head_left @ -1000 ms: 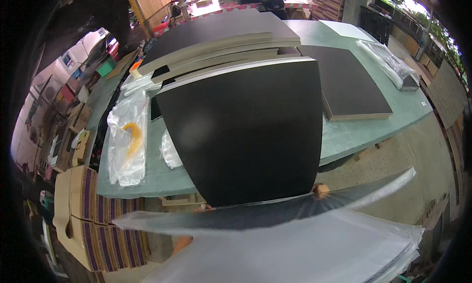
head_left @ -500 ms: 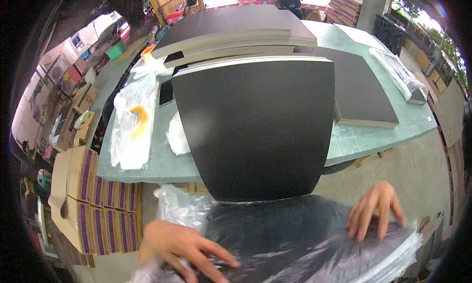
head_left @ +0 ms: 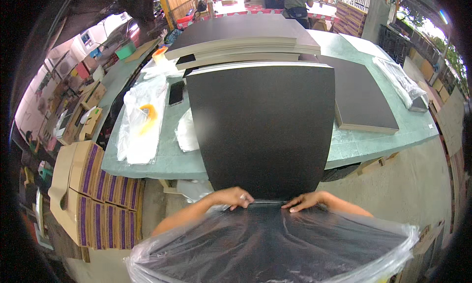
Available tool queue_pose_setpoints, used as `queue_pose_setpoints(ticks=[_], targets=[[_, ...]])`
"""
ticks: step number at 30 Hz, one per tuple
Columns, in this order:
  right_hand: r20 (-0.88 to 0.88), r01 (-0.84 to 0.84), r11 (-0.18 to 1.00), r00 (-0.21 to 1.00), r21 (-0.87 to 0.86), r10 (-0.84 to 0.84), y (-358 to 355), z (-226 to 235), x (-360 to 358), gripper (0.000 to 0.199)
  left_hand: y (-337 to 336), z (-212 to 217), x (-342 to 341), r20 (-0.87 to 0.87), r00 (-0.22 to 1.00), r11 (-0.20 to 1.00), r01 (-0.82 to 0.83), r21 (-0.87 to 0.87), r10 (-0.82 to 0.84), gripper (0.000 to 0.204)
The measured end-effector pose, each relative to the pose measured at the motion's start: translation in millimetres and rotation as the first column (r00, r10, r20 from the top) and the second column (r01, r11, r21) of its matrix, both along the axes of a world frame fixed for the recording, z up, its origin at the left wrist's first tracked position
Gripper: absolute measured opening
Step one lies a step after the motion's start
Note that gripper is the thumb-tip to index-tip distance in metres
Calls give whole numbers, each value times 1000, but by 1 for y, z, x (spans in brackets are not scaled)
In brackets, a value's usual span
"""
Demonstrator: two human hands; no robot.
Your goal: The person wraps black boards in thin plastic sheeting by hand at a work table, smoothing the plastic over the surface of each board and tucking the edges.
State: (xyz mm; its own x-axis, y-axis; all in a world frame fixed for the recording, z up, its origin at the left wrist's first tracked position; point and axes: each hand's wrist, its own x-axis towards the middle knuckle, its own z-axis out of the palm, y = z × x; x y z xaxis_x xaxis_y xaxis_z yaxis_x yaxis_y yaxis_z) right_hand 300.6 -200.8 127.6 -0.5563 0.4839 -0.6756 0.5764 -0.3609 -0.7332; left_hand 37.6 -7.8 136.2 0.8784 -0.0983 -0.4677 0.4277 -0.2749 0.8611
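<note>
The left hand [head_left: 235,196] pinches the edge of a clear plastic bag [head_left: 275,243] between thumb and fingers, its grip clenched on the film right at the near end of a black panel [head_left: 263,130]. The right hand [head_left: 306,201] lies just beside it, fingers flat and pressing the same bag edge against the panel's end; whether that grip actually closes on the film cannot be told. The two hands are near each other, with a short taut strip of plastic between them.

The bag spreads wide below the hands, toward the lower edge of the view, and dark material shows through it. Its rim bunches at the lower left and lower right.

The panel runs from the hands away onto a green desk [head_left: 373,145], its near end overhanging the desk's edge. Beyond it sits a stack of like panels [head_left: 246,37], with pale edges showing. To the right another dark panel [head_left: 361,99] lies flat on the desk, and past that a wrapped bundle [head_left: 403,84] in plastic.

Left of the held panel a white sheet [head_left: 187,130] lies on the desk, then a plastic bag with something orange inside [head_left: 142,121], and a phone [head_left: 176,92].

Striped cartons [head_left: 93,194] stand on the floor to the left. At the far end a person [head_left: 294,0] stands by the desk.
</note>
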Motion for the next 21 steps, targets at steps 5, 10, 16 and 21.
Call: queue_pose_setpoints(ticks=[5, 10, 16, 21], targets=[[-168, 23, 891, 984, 454, 60, 70, 68, -44, 66, -22, 121, 77, 559, 703, 864, -502, -49, 440, 26], [-543, 582, 750, 758, 313, -361, 91, 155, -50, 35, -12, 181, 60, 734, 533, 847, -521, -106, 420, 40], [-576, 753, 476, 656, 454, -488, 61, 157, -40, 29, -6, 145, 40, 438, 650, 743, -666, -65, 622, 24], [-19, 343, 744, 913, 573, -407, 34, 125, 9, 19, 28, 151, 36, 537, 434, 500, -866, 26, 723, 37]])
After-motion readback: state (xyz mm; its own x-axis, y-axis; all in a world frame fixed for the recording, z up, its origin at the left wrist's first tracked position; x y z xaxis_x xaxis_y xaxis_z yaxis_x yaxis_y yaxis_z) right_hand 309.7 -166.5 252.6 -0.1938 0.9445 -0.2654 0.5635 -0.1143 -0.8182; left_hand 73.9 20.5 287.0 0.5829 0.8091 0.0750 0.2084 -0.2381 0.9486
